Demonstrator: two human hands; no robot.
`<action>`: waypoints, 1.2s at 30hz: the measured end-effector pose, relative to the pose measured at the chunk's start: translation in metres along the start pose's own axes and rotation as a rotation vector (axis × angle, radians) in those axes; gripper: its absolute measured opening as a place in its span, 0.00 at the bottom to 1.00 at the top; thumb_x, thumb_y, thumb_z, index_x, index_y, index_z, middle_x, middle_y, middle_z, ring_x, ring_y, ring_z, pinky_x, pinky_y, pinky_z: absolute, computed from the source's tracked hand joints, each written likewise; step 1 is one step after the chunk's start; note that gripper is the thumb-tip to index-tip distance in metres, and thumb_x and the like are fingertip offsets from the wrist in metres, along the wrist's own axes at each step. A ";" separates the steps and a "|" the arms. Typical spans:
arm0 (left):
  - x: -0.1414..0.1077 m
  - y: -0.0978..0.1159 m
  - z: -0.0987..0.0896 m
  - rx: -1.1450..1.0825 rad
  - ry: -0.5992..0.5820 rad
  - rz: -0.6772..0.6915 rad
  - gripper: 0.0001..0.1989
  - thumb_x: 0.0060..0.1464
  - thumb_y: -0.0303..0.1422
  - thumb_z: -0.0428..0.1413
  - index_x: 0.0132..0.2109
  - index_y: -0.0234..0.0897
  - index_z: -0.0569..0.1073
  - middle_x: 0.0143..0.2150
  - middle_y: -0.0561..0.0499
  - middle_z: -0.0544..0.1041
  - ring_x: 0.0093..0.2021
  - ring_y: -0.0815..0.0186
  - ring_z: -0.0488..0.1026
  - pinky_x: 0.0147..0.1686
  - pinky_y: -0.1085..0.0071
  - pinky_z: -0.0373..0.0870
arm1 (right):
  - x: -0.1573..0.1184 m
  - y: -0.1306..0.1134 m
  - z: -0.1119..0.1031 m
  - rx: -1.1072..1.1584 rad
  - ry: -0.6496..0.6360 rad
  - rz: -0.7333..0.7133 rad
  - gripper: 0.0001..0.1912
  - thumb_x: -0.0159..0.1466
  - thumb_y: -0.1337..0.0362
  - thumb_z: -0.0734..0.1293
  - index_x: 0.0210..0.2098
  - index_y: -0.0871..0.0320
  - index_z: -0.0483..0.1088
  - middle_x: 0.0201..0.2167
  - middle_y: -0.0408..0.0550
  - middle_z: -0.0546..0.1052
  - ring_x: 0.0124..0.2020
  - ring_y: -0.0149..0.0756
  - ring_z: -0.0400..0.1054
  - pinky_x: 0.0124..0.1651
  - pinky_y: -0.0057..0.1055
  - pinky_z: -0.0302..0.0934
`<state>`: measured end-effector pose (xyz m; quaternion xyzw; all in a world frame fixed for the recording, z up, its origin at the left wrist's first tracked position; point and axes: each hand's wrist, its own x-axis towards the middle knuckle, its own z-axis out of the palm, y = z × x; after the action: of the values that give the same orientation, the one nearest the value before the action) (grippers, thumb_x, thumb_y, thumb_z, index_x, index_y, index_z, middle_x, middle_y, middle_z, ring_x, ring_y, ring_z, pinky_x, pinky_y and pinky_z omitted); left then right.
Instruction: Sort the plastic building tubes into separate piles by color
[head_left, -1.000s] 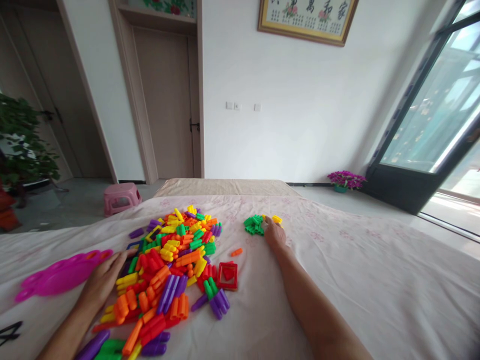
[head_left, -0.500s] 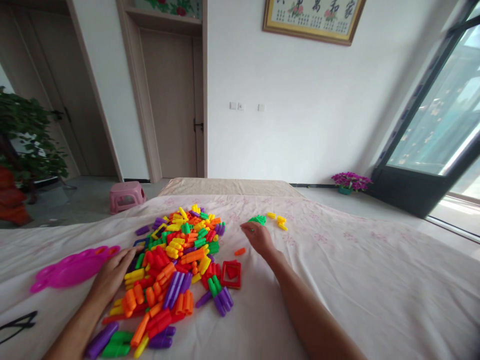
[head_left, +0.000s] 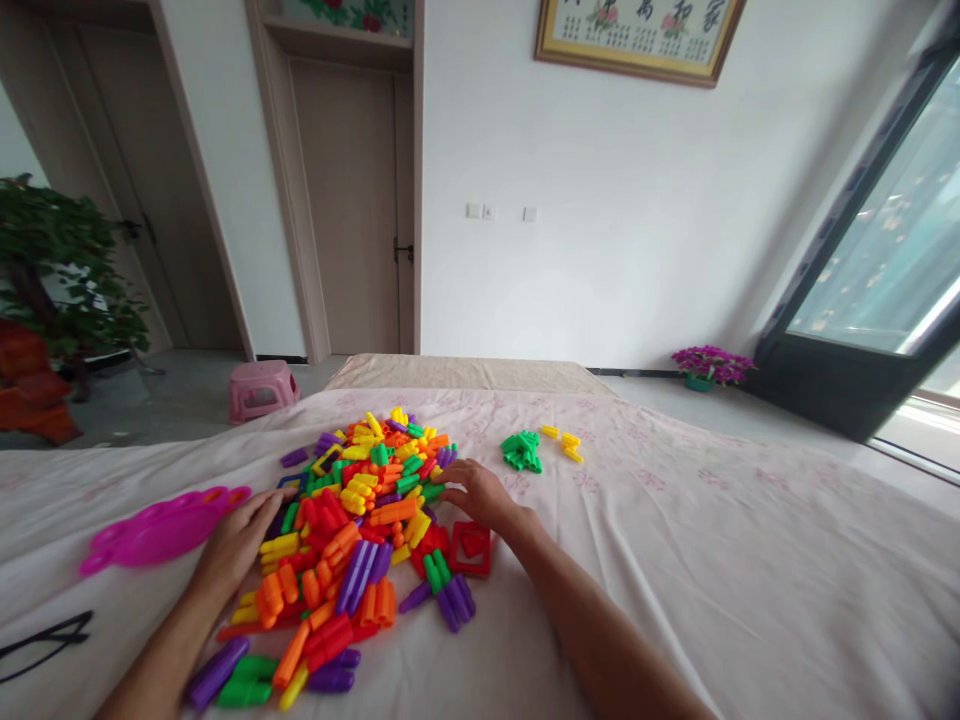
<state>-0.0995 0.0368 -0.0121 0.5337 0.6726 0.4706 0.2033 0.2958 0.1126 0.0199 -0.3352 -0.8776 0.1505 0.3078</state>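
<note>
A big heap of plastic building blocks in red, orange, yellow, green and purple lies on the bedspread. My right hand is at the heap's right edge, fingers stretched out and slightly apart beside a green block; nothing shows in its grasp. Against the heap's left side rests my left hand, fingers extended, near dark blue pieces. A small pile of green blocks sits apart at the far right, with several yellow blocks past it. Close to my right wrist lies a red square frame piece.
A magenta plastic tray lies left of my left hand, and black-framed glasses are nearer to me. Beyond the pale bedspread stand a pink stool and a pot of purple flowers.
My right hand has come back from the small green pile to the heap's right edge, uncovering that pile. The left hand stays beside the heap. The view has shifted slightly.
</note>
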 end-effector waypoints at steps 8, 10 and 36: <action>0.000 0.003 -0.001 0.025 -0.018 -0.004 0.24 0.55 0.50 0.50 0.46 0.39 0.80 0.51 0.46 0.81 0.57 0.54 0.74 0.58 0.62 0.68 | -0.008 0.020 -0.043 -0.035 0.340 0.365 0.14 0.67 0.60 0.61 0.41 0.57 0.77 0.36 0.48 0.80 0.37 0.37 0.73 0.41 0.29 0.63; 0.000 0.004 -0.001 0.028 -0.014 -0.005 0.24 0.54 0.50 0.51 0.46 0.39 0.80 0.50 0.46 0.82 0.56 0.54 0.75 0.57 0.63 0.69 | -0.015 0.032 -0.055 -0.104 0.384 0.482 0.16 0.68 0.59 0.59 0.41 0.57 0.77 0.36 0.48 0.80 0.38 0.38 0.73 0.41 0.29 0.62; -0.003 0.006 -0.001 0.004 -0.006 -0.023 0.23 0.55 0.49 0.51 0.46 0.40 0.80 0.51 0.48 0.81 0.57 0.54 0.74 0.60 0.61 0.67 | -0.002 0.005 0.000 -0.294 0.038 0.275 0.13 0.66 0.60 0.68 0.49 0.50 0.76 0.45 0.49 0.77 0.48 0.39 0.69 0.49 0.30 0.61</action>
<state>-0.0961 0.0340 -0.0071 0.5276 0.6791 0.4653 0.2096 0.3002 0.1148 0.0167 -0.4962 -0.8300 0.0551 0.2487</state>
